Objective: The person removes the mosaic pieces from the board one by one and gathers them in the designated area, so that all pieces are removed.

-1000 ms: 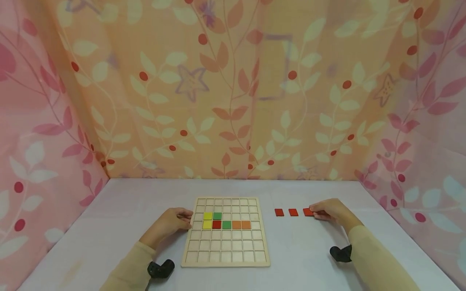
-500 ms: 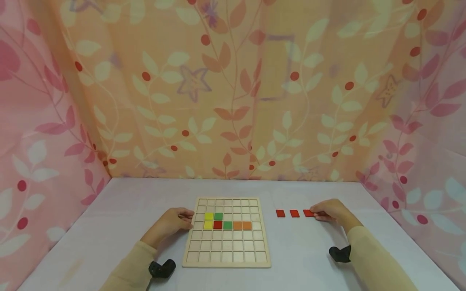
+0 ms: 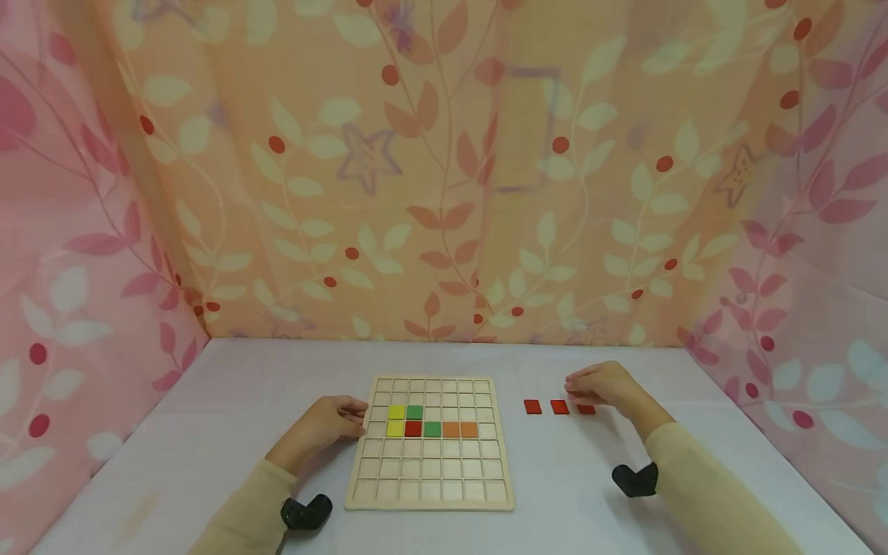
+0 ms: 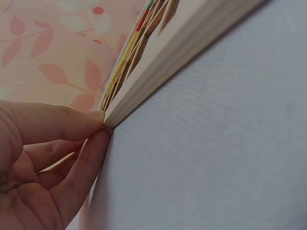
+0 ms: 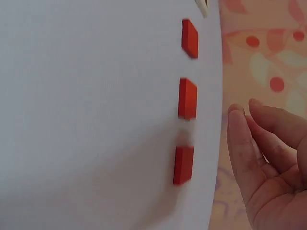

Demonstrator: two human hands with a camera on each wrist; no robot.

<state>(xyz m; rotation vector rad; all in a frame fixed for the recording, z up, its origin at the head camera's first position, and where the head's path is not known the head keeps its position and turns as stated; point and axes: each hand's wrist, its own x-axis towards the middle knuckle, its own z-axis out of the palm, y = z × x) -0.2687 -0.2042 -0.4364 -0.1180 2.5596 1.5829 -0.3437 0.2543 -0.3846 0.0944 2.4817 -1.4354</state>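
My left hand [image 3: 331, 416] holds the left edge of a wooden grid board [image 3: 430, 468]. In the left wrist view, the thumb and a fingertip pinch the board's rim [image 4: 158, 67]. Two yellow tiles [image 3: 395, 428], two green tiles [image 3: 432, 429], a red tile [image 3: 413, 428] and two orange tiles [image 3: 451, 429] sit in its cells. Right of the board, three loose red tiles [image 3: 559, 407] lie in a row on the table. Over the rightmost one hovers my right hand [image 3: 603, 381], partly covering it. Seen from the right wrist, its fingers [image 5: 240, 139] hold nothing.
A white cloth [image 3: 277, 362] covers the table. Patterned curtains [image 3: 444, 193] rise along the back and both sides. Black wrist-worn devices [image 3: 307, 512] show at both sleeves.
My right hand has let go of the rightmost red tile, rising and shifting left above it. The tile stays lying in the row. My left hand keeps its place at the board.
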